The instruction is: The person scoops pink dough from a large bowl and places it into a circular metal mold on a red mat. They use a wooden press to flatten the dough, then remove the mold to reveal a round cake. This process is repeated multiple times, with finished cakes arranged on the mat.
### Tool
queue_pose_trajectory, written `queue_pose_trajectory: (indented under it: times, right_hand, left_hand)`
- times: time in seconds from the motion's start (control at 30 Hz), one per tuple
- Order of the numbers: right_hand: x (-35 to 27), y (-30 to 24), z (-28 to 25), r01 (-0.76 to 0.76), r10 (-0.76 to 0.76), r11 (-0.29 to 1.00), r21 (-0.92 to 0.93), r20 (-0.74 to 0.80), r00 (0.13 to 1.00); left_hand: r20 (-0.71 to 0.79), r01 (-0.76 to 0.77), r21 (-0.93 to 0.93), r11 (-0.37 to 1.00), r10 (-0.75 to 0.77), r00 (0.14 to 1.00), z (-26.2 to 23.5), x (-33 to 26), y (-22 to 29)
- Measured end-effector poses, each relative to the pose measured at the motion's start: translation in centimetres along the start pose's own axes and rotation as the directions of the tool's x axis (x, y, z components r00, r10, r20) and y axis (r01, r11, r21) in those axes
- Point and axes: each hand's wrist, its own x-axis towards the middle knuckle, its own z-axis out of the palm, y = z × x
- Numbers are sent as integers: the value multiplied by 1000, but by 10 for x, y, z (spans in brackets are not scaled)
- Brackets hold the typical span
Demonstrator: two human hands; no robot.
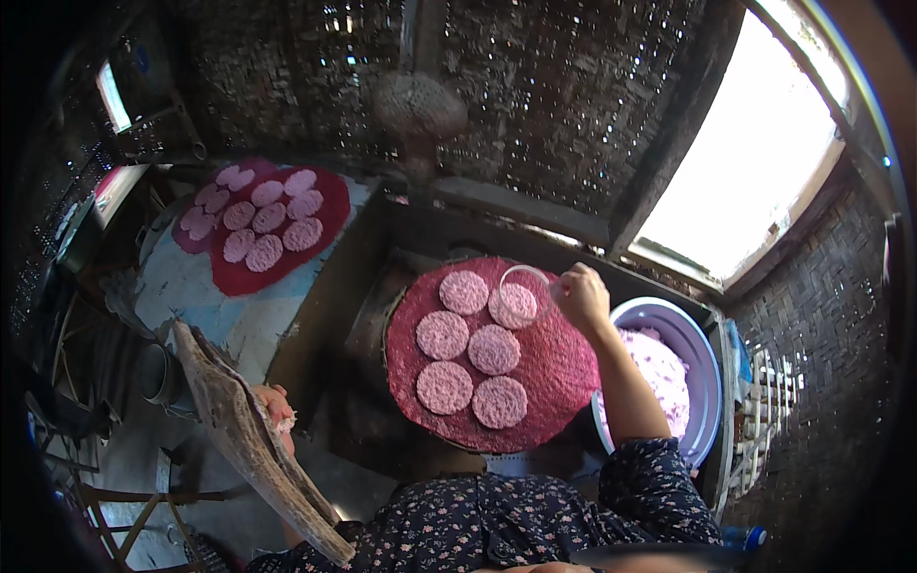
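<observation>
pink discs (444, 387), six of them, lay on a round red mat (564, 368) in two columns of three, perhaps spaced so soft edges would not stick. the right hand (581, 294) had its fingers closed on one clear ring (501, 288), over the far right disc; matching widths suggested it shaped them. one blue basin (713, 387) of pinkish-white mass (671, 368) stood just beside the mat, likely for easy reach. the left hand (274, 405) was partly hidden by a long wooden piece (239, 420); its fingers' opening and hold could not be told. two deep-red mats (229, 279) on the counter (172, 304) bore nine and about six more discs.
</observation>
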Motion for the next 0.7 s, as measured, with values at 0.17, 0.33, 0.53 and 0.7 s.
queue_pose_trajectory:
  times: [0.17,0.33,0.53,0.7]
  right_hand:
    - [-43,17,-37,5,-7,1000,22,96,995]
    - [-76,24,-38,-34,45,997,-64,177,983]
    - [-80,24,-25,-56,73,992,-112,151,986]
    - [-80,23,-17,-56,75,992,-111,169,983]
  left_hand:
    - [-124,50,138,989,-33,992,-11,-8,7]
    - [-126,93,-71,993,-101,987,-5,-8,6]
    - [-123,51,122,991,-36,992,13,-3,11]
    - [-141,43,192,981,-16,990,12,-5,17]
